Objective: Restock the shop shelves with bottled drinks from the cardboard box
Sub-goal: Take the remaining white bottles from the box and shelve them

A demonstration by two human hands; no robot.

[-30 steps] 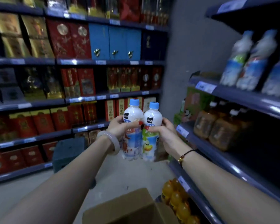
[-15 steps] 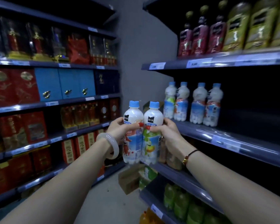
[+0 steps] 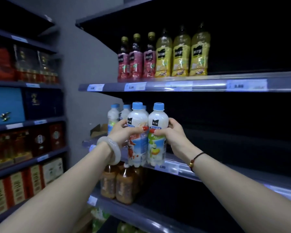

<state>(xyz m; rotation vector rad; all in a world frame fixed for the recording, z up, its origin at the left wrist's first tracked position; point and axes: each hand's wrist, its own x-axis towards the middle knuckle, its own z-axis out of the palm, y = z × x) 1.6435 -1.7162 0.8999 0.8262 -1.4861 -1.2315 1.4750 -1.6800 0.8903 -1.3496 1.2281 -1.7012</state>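
Head view – drinks aisle, two bottles in hand.

Item 1: left hand [image 3: 123, 130], fingers and thumb curled round a white milky drink bottle with a fish label [image 3: 138, 118], blue cap, upright. Pale bangle [image 3: 111, 148] on that wrist.

Item 2: right hand [image 3: 171, 133], wrapped the same way round a white milky drink bottle with a green label [image 3: 158, 118], blue cap, upright. Dark cord bracelet [image 3: 194, 159] on that wrist.

The two bottles are pressed side by side and touch, with the thumb tips meeting between them. Their bases sit level with the front edge of the middle shelf [image 3: 175, 167]; whether they rest on it cannot be told.

Item 3: shelved white bottles [image 3: 112, 115] – same blue caps, standing just behind and left of the held pair on the middle shelf. The shelf to their right is dark.

Item 4: upper shelf [image 3: 175, 85], price tags along its lip; three red juice bottles [image 3: 135, 64] at left, three yellow juice bottles [image 3: 181, 59] touching beside them.

Item 5: lower shelf [image 3: 124, 211], amber tea bottles [image 3: 124, 187] grouped below the hands.

Item 6: cardboard carton [image 3: 97, 130] at the left end of the middle shelf, partly hidden.

Item 7: facing shelving at left, holding a blue gift box [image 3: 5, 105] and red boxed goods.
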